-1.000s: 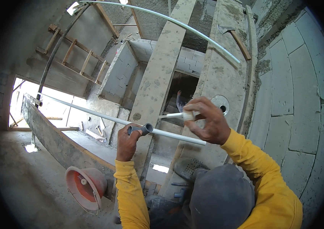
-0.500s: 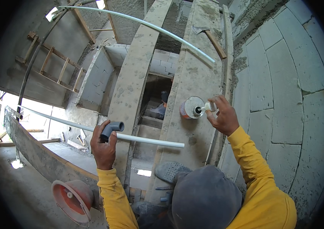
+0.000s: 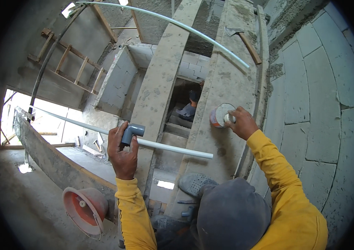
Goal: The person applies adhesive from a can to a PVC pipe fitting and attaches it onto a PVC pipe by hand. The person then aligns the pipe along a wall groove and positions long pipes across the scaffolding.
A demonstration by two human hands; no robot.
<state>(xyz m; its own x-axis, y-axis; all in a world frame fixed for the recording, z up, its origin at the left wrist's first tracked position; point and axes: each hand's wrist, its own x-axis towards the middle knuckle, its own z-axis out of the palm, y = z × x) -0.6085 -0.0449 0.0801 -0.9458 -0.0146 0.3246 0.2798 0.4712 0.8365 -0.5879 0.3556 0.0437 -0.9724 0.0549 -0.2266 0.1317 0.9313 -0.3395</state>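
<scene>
My left hand [image 3: 122, 156] grips a grey plastic pipe elbow [image 3: 134, 132] between thumb and fingers, its openings facing right and down. Just behind the elbow, a long pale pipe [image 3: 177, 150] lies across the planks. My right hand [image 3: 244, 123] has its fingers closed round the pale cap [image 3: 229, 118] of a small round can [image 3: 217, 116]. The cap sits over the can's top, and the can stands upright on the right plank [image 3: 210, 150]. My fingers partly hide the cap.
A hatchet [image 3: 248, 46] and a second pipe [image 3: 185, 28] lie farther up. Between the planks is a deep gap where another person [image 3: 189, 107] shows below. A bucket [image 3: 73, 208] stands lower left. A block wall [image 3: 318, 100] rises at right.
The cap, held beside the can's dark opening before, now covers it under my right hand. The elbow has turned slightly in my left hand. The whole view has shifted a little.
</scene>
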